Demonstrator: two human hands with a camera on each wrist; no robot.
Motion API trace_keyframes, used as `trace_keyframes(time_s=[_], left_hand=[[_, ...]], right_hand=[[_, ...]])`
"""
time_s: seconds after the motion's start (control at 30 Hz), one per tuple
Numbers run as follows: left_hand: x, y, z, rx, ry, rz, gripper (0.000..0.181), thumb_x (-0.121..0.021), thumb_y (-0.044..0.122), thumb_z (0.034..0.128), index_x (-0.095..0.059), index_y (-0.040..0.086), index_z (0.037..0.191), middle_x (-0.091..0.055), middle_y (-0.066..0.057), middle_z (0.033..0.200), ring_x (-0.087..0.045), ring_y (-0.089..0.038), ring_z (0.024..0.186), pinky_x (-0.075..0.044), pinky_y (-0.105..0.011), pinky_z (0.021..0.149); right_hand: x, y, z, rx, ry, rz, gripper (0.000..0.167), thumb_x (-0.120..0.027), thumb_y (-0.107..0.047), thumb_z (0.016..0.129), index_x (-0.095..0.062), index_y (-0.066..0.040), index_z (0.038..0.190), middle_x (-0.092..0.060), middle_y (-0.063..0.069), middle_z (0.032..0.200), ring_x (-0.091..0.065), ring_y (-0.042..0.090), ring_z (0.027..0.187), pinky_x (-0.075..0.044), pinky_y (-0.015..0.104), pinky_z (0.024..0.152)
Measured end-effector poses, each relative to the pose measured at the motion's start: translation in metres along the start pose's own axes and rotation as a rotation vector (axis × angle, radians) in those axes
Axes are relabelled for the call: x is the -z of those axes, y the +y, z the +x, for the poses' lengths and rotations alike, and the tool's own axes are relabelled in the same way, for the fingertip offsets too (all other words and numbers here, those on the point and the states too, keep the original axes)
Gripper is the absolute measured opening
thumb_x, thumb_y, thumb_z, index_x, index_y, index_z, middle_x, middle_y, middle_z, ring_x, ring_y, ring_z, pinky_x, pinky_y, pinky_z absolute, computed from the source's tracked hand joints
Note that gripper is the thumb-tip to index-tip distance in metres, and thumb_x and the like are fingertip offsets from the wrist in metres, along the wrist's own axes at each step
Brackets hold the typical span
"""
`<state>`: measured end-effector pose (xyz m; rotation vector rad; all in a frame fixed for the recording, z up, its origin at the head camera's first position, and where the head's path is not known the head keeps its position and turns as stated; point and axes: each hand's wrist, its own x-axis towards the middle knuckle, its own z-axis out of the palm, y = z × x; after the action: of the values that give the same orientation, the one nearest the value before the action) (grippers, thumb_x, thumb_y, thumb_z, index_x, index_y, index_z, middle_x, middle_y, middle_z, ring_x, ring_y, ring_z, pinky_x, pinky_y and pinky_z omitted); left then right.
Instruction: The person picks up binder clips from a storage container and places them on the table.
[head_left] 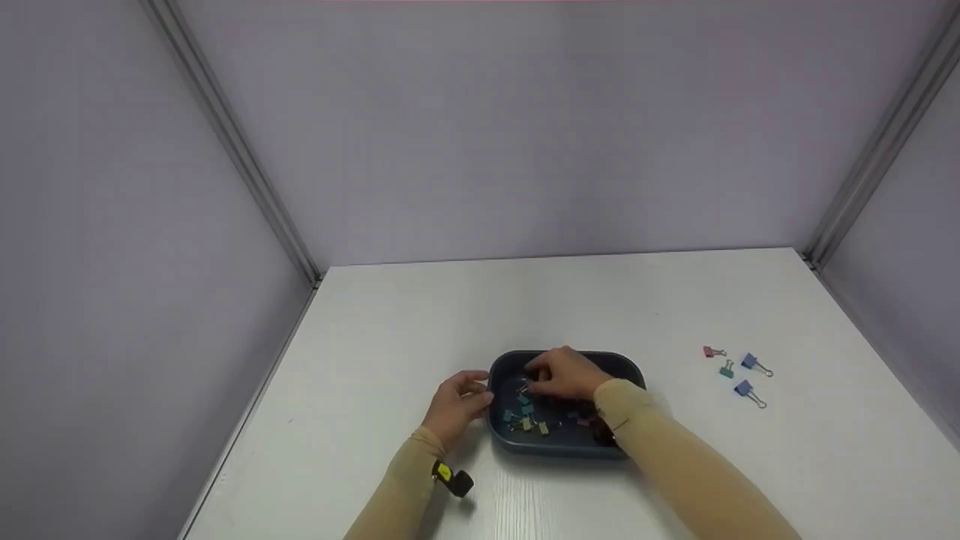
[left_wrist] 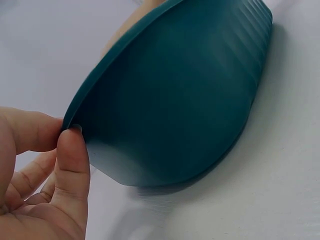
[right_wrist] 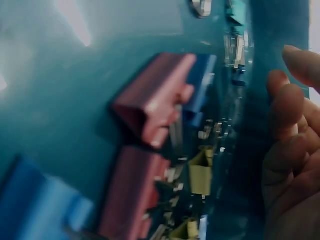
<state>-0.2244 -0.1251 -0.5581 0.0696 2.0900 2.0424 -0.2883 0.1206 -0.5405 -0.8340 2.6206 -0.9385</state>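
A dark blue-green tray holds small binder clips, green and yellow among them. At its left end, my left hand pinches the rim between thumb and fingers; the left wrist view shows this hand against the tray wall. My right hand is inside the tray, thumb and forefinger apart above the clips. In the right wrist view the bent fingers of that hand hold nothing visible, beside red, blue and yellow clips.
Right of the tray, a red clip, a green clip and two blue clips lie on the white table. Pale panels stand behind and on both sides. My right forearm crosses the tray's right end.
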Motion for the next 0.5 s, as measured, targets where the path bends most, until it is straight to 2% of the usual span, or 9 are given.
trace_keyframes(time_s=[0.3,0.5], left_hand=[[0.0008,0.0022,-0.0046,0.036,0.011,0.031,0.040,-0.069,0.009,0.0874,-0.055,0.005,0.125,-0.059,-0.013,0.106,-0.063,-0.022,0.091,-0.053,-0.035,0.079],[0.0012,0.0004,-0.0052,0.031,0.011,0.020,0.041,-0.069,0.009,0.0872,-0.055,0.004,0.125,-0.059,-0.013,0.104,-0.062,-0.021,0.090,-0.053,-0.036,0.080]], right_hand=[[-0.0081,0.0005,0.0002,-0.020,-0.046,-0.051,0.038,-0.075,-0.025,0.081,-0.070,-0.009,0.115,-0.062,-0.011,0.067,-0.057,0.006,0.056,-0.048,0.026,0.054],[-0.0110,0.0006,-0.0009,-0.019,-0.055,-0.064,0.035,-0.075,-0.023,0.081,-0.071,-0.010,0.114,-0.061,-0.010,0.067,-0.055,0.006,0.056,-0.046,0.025,0.054]])
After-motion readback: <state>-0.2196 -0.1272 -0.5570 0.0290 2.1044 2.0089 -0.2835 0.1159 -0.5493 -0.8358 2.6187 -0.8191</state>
